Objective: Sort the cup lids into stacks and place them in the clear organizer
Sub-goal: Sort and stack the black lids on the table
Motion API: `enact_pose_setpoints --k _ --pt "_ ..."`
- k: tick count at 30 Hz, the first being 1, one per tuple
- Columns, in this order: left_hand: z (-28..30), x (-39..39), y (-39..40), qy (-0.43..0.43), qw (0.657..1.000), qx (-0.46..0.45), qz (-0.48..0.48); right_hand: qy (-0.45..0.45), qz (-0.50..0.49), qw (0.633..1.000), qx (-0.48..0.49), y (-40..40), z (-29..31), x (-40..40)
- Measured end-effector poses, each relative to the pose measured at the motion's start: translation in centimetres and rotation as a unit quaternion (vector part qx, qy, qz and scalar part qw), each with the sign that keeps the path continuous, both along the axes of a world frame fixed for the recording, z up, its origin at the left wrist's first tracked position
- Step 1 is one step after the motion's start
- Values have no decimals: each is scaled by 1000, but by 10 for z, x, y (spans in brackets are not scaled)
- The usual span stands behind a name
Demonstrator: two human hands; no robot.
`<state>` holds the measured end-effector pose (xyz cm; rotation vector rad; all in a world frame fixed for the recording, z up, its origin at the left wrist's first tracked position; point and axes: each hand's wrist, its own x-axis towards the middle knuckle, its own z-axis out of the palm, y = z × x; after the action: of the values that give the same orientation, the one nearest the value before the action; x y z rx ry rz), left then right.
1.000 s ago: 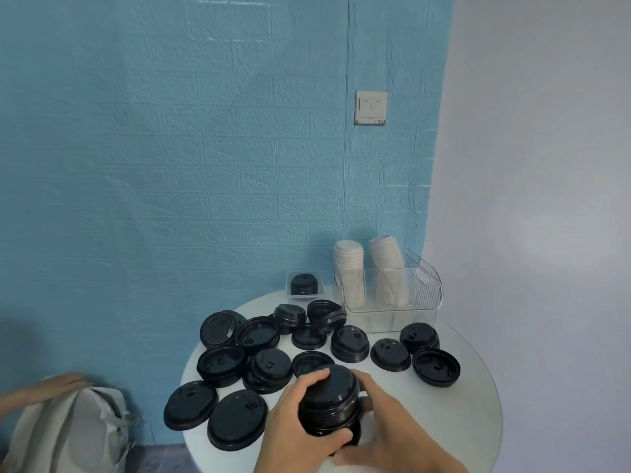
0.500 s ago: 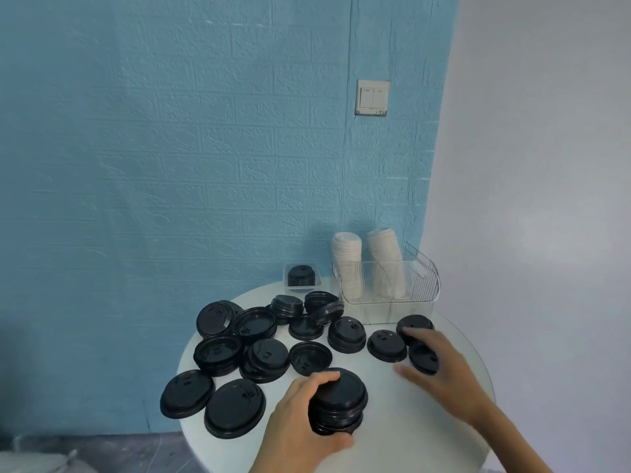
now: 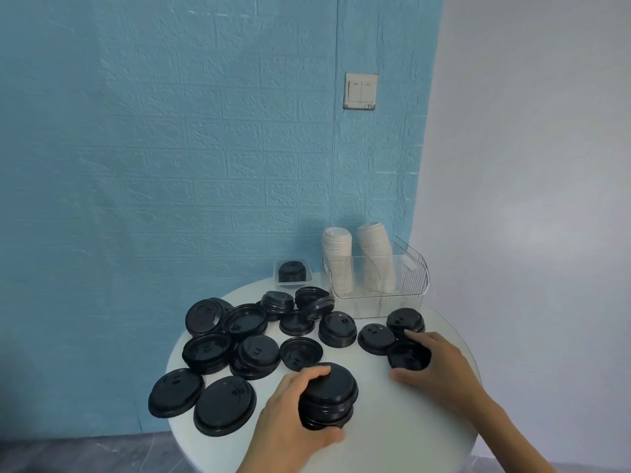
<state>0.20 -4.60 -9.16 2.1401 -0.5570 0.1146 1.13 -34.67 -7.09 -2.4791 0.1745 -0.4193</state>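
The left hand (image 3: 293,409) is gripping a stack (image 3: 328,396) of black lids at the table's (image 3: 403,435) near edge, well in front of the organizer (image 3: 379,278), while the right hand (image 3: 435,367) is curling its fingers around a single lid (image 3: 408,355) lying just in front of the organizer. White lids (image 3: 338,257) are already standing stacked in the organizer, but I judge the job barely half done. Most black lids are still lying loose or in low piles (image 3: 336,329) left of it, and none are sitting inside.
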Motion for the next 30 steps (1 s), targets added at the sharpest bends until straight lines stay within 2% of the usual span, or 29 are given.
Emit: enact_pose_setpoints --k 7,11,16,20,30 --pt "0 -1 0 3 1000 -4 1 55 42 990 -126 14 15 -1" --pt "1 -2 -1 6 1000 -3 1 23 120 991 52 27 20 -7" --pt "1 -1 -1 16 1000 1 -1 -64 153 951 261 55 28 -17" --pt "2 -2 -1 21 1000 -1 -3 -107 146 926 331 72 33 -20" --pt "9 -2 -1 58 998 -23 5 -3 210 917 340 78 6 -21"
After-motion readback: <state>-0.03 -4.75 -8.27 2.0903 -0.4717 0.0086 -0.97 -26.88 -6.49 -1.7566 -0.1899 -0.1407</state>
